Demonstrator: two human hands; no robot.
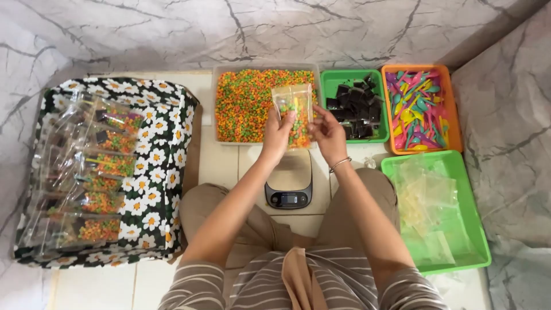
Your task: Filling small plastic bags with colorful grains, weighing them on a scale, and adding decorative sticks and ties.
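On the tiled floor, a flower-print bag (155, 172) at the left edge carries a row of filled packets (94, 178); along the far wall stand a clear tub of coloured sweets (244, 106), a green tray of dark pieces (353, 106) and an orange tray of plastic spoons (419, 109), with a green tray of empty bags (436, 212) at the right edge. Above the kitchen scale (288, 183), the left hand (278, 135) and right hand (329, 133) pinch a small clear packet of sweets (295, 112) by its sides

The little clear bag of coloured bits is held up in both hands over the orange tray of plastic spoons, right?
Not quite. The head view shows both the left hand and right hand holding the little clear bag over the clear tub of coloured bits, not the orange tray of plastic spoons, which sits further right.
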